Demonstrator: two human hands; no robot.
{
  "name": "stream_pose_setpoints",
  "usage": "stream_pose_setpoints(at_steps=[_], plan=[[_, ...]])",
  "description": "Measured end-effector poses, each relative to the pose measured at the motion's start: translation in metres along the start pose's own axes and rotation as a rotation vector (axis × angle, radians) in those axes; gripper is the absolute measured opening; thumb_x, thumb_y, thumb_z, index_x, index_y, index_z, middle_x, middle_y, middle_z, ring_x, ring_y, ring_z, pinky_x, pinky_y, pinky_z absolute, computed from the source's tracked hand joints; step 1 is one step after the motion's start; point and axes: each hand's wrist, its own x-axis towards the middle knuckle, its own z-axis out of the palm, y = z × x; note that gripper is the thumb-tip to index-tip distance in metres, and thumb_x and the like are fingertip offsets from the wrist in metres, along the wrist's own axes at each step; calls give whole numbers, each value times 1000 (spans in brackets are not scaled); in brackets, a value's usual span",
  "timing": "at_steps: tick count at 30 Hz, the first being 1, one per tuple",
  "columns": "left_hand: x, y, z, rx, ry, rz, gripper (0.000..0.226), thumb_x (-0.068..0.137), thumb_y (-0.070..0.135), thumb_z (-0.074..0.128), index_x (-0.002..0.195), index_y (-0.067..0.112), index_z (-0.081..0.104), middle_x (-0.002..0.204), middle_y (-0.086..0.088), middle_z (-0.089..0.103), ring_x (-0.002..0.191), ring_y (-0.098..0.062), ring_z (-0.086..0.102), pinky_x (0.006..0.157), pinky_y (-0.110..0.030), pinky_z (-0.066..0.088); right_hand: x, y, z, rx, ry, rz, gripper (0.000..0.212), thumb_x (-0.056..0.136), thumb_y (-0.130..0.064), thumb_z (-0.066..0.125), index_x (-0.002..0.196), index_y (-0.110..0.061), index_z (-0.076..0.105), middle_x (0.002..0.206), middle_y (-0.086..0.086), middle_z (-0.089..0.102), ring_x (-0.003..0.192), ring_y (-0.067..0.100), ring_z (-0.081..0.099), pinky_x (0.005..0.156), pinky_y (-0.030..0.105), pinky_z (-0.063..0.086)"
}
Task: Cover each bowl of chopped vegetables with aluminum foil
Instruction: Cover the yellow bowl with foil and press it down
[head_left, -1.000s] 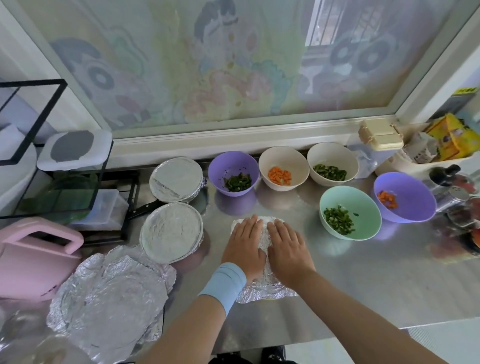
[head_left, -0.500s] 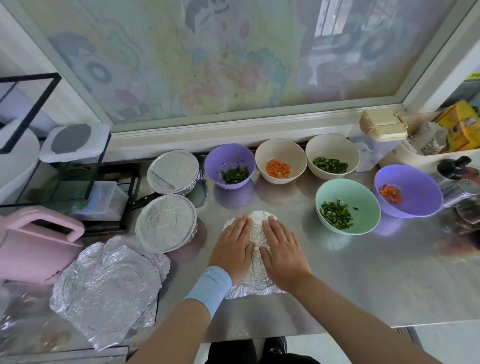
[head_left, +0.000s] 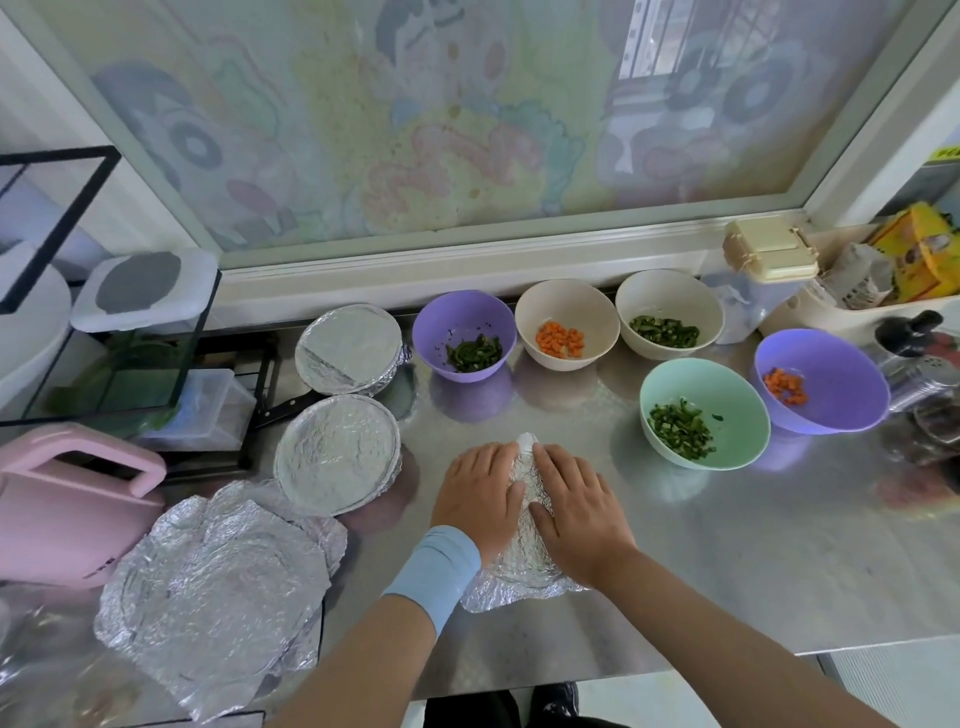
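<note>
Hands first: the left hand (head_left: 478, 499) and right hand (head_left: 576, 512) lay flat side by side on a crinkled foil sheet (head_left: 524, 569), fingers straight and pressing down, gripping nothing. That sheet sat on the steel counter (head_left: 727, 561) right in front of the person. Two bowls off to the left already had foil on, the back covered bowl (head_left: 349, 347) and the front covered bowl (head_left: 337, 452). Five were open: small purple bowl (head_left: 465, 322), carrot bowl (head_left: 566, 306) and beige greens bowl (head_left: 669, 296) along the back, then mint bowl (head_left: 717, 384) and big purple bowl (head_left: 831, 374) on the right. A loose foil pile (head_left: 218, 587) lay beside a pink jug (head_left: 67, 499), far left.
</note>
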Motion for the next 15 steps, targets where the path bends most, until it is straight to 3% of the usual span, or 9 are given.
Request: stream_pose_setpoints(at_steps=[2,5,15], plan=[[12,-3,-2,-35,32,86,47,94,31,32,136,18,50,133,2,54,122,-19,49,107,-35,37,0,0,0,-13,6,1,68,92,-44,37,153,-16,29,148,3,40,128,22,43,103,41,42],[19,-8,6,-85,7,192,49,99,28,28,143,16,46,140,2,51,127,-16,47,109,-33,39,-2,0,1,-31,25,15,67,92,-42,37,152,-14,30,148,4,41,128,23,44,104,40,41],[-1,-1,9,-74,38,-20,54,95,37,14,137,23,46,132,7,52,109,-17,55,86,-35,50,3,-2,-7,-122,-26,-52,65,96,-44,34,150,-9,33,146,9,43,133,29,41,111,44,34]])
